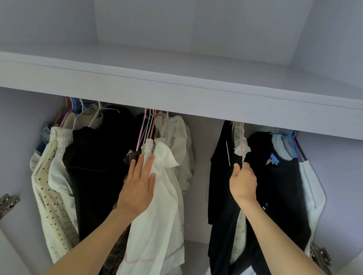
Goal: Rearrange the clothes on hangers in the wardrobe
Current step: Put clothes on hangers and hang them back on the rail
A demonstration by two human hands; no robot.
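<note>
Sorting step underway: left hand (139, 186) lies flat with fingers spread on the cream garment (162, 204) mid-rail, right hand (242, 182) grips the black garment (279, 196) at the rail's right end; next likely slide it leftward.

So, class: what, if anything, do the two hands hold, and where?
Right hand grips a black garment at its upper edge. Left hand lies flat on a white garment, holding nothing.
</note>
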